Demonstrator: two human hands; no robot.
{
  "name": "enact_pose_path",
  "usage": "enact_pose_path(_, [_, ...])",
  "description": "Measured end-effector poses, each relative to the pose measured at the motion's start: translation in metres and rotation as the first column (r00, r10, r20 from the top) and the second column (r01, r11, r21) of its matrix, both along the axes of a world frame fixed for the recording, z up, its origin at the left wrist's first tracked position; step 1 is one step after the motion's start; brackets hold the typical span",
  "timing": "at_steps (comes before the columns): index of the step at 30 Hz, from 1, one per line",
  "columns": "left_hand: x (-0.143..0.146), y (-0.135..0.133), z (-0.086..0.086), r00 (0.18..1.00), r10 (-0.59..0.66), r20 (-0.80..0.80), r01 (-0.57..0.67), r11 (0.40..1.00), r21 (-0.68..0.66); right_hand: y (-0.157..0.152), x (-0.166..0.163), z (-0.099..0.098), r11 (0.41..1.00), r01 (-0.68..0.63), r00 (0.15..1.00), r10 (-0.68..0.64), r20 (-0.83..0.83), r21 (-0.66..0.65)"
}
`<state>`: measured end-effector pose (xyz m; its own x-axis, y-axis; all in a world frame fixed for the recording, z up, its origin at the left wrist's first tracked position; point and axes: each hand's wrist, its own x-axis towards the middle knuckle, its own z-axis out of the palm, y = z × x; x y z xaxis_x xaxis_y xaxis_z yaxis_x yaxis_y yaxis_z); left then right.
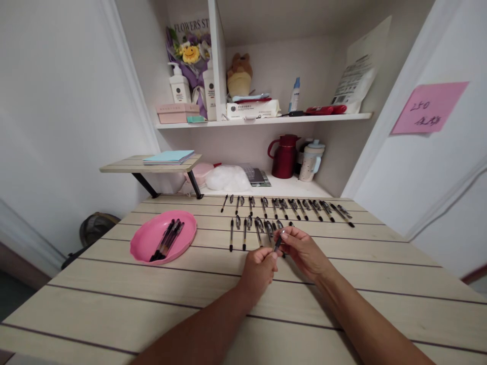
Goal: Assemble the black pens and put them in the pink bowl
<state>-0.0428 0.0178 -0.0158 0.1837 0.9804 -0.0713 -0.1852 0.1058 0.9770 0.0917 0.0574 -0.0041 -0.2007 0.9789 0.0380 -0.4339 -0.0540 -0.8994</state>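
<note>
Both hands meet over the middle of the pale wooden slatted bench (114, 304). The left hand (258, 268) and the right hand (304, 251) pinch one slim black pen (277, 243) between them, fingers closed on its two ends, just above the boards. Just beyond lie two rows of black pens and loose caps (289, 208) toward the far edge. Near the left edge sits a round pink plastic plate (144, 243) holding several assembled black pens (167, 239).
</note>
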Motion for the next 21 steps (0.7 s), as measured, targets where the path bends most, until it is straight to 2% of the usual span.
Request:
enact_pose_path(9, [0.0003,0.0003,0.0007,1.0,-0.007,0.02,0.007,1.0,0.0,-0.0004,0.0011,0.0006,0.999,-0.025,0.999,0.025,-0.034,-0.022])
enact_pose_path(16, [0.0001,0.0011,-0.0009,1.0,-0.003,-0.011,0.003,1.0,0.01,0.0003,0.0005,-0.0021,1.0,0.012,1.0,-0.012,0.004,0.0])
enact_pose_path(21, [0.0003,0.0009,0.0003,1.0,-0.012,0.011,0.012,1.0,0.017,-0.0028,-0.0006,0.0019,1.0,-0.025,0.999,0.024,-0.037,-0.011])
